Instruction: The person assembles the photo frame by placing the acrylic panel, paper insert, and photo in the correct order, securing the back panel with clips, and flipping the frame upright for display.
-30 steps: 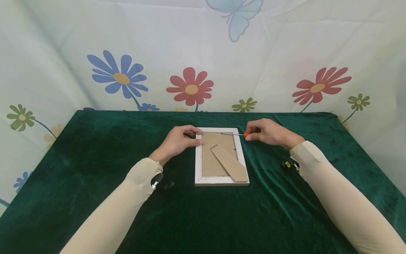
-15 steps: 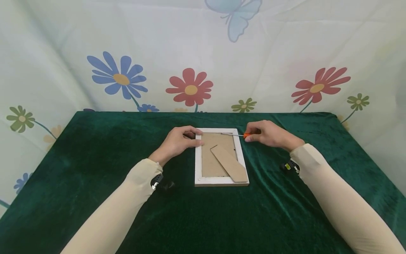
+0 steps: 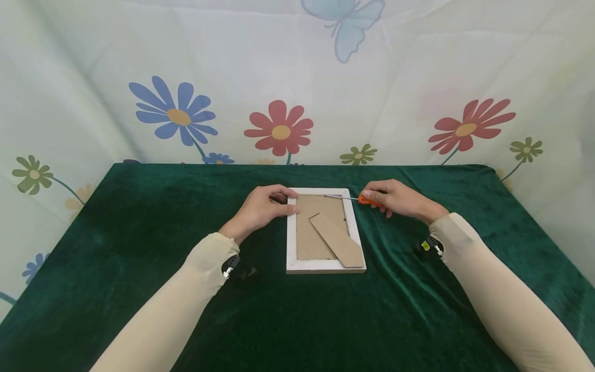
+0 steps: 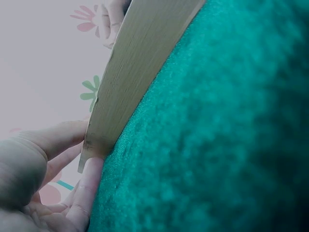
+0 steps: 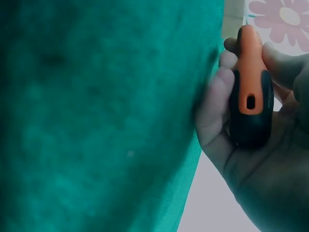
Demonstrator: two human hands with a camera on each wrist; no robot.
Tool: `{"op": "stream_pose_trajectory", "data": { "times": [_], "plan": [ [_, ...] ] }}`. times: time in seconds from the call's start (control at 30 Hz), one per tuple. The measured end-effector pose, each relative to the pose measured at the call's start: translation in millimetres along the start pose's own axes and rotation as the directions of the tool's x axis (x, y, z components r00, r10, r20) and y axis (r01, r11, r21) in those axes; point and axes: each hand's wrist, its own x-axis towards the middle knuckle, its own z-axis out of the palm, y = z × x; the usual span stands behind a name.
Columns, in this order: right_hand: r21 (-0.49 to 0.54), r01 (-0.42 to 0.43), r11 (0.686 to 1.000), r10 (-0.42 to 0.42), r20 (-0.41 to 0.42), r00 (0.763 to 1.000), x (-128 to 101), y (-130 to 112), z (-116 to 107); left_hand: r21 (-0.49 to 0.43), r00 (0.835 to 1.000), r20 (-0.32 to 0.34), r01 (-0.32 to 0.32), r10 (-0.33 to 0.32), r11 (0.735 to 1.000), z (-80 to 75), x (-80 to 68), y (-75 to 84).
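A white picture frame point(image 3: 325, 230) lies face down on the green-clothed worktop point(image 3: 139, 289), its cardboard stand point(image 3: 335, 239) slanting across the backing. At its far left corner the left hand point(image 3: 262, 207) rests with fingers laid on the frame's edge. Across from it, the right hand point(image 3: 395, 199) grips an orange-handled screwdriver point(image 3: 353, 197), its tip at the far edge of the backing.

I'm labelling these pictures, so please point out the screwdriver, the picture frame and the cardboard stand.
screwdriver point(image 5: 250, 92): right wrist view, on its orange handle.
picture frame point(image 3: 291, 237): head view, on its white left rail.
cardboard stand point(image 3: 337, 240): head view, on the middle of the strip.
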Motion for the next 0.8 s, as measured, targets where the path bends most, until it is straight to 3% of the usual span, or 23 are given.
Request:
{"op": "stream_pose_trajectory", "data": {
  "times": [0.27,0.8],
  "plan": [
    [-0.020,-0.020,1.000,0.020,-0.008,1.000,1.8,1.0,-2.2,-0.004,1.000,0.001,-0.002,0.002,1.000,-0.5,-0.6,2.5],
    [0.009,0.042,0.999,-0.042,0.108,0.993,7.9,-6.9,-16.4,0.000,1.000,-0.002,-0.008,0.008,1.000,-0.6,-1.7,1.3]
  ]
}}
